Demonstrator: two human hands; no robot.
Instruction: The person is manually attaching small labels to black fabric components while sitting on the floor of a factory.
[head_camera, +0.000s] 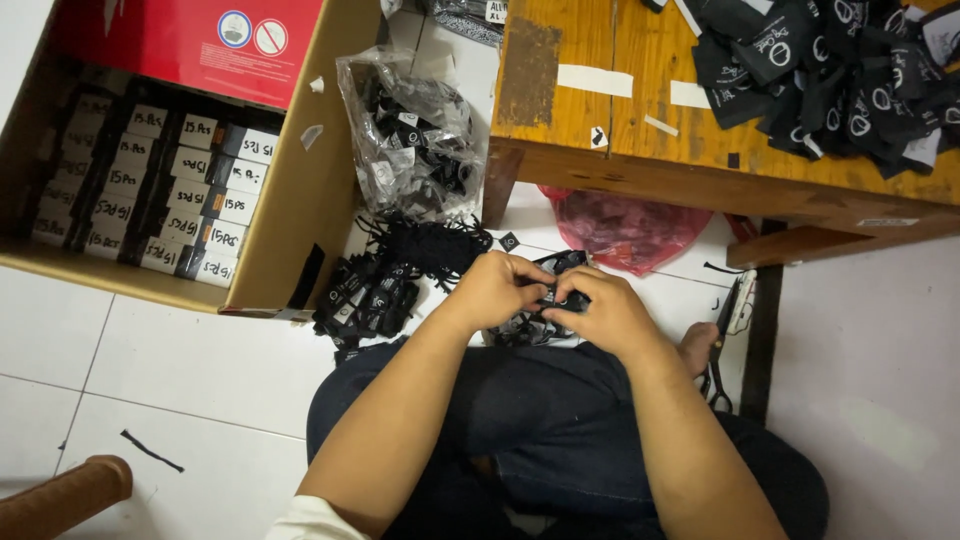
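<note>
White floor tiles below — both hands pinch black tags between them.

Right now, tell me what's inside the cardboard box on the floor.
The cardboard box holds rows of small black bundles with white paper labels, standing packed side by side. A red flap covers the far end, so anything beneath it is hidden.

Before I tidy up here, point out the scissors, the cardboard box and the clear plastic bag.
scissors (722, 345), head view, on the black blades.
cardboard box (300, 190), head view, on its right wall.
clear plastic bag (405, 135), head view, on its middle.
</note>
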